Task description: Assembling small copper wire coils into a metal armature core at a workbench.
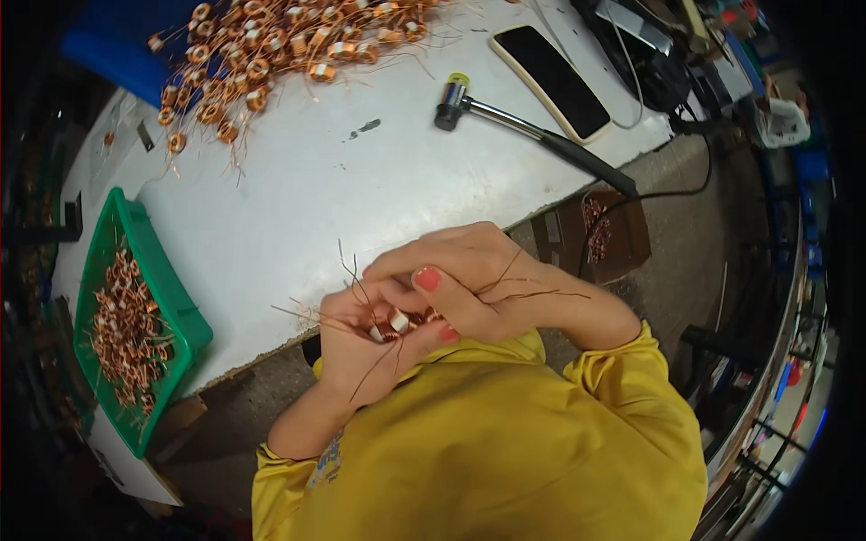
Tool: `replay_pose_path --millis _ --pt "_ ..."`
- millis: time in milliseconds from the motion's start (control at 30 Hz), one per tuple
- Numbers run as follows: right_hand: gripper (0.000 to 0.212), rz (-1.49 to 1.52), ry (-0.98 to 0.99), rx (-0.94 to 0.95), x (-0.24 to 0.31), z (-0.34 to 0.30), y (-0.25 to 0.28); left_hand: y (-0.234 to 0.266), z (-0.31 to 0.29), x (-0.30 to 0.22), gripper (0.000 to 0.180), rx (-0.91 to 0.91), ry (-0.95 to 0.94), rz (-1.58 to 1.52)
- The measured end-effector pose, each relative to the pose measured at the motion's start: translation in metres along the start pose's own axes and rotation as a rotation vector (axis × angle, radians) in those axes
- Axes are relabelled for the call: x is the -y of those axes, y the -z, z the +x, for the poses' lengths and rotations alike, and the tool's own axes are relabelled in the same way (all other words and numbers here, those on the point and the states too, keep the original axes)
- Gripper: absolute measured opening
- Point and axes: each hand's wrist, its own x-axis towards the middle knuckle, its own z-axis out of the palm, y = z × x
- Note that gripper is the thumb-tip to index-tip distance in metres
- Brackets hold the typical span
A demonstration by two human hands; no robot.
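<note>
Just in front of a yellow shirt (505,424), the left hand (350,338) and right hand (474,270) meet, each grip closed around copper-wound coils (391,332). Beyond, the white bench (316,203) carries a green bin (170,284) of coils, a hammer (544,138), a phone (552,83) and a coil heap (298,47).

One left hand (347,341) and one right hand (474,270); at least two copper coils (390,334) between them; one hammer (541,137), one phone (552,83), one table (298,198), one green bin (185,325), one brown box (633,230); coils in the table pile (257,68) and bin pile (129,334), too many to count
</note>
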Motion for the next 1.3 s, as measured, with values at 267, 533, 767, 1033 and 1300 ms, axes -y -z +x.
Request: replay_pose_path --millis 267,533,767,1033,1300 --pt "0.014 0.184 0.000 0.052 0.015 -0.018 0.019 -0.015 -0.012 -0.006 0.025 0.100 0.175 -0.235" --pt "0.020 0.091 -0.097 -0.902 0.009 -0.068 0.120 0.065 -0.050 -0.005 0.029 0.051 -0.137 -0.467" --pt "0.022 -0.141 0.009 -0.617 0.015 -0.007 0.076 0.038 -0.023 -0.024 0.034 0.168 -0.055 -0.632" --pt "0.011 -0.812 -0.001 -0.421 0.014 0.089 0.079 0.036 0.028 -0.026 0.003 0.084 -0.160 0.148" --pt "0.014 -1.200 -0.202 -0.815 -0.036 0.172 0.120 0.057 0.054 -0.028 0.012 0.123 -0.158 0.739"
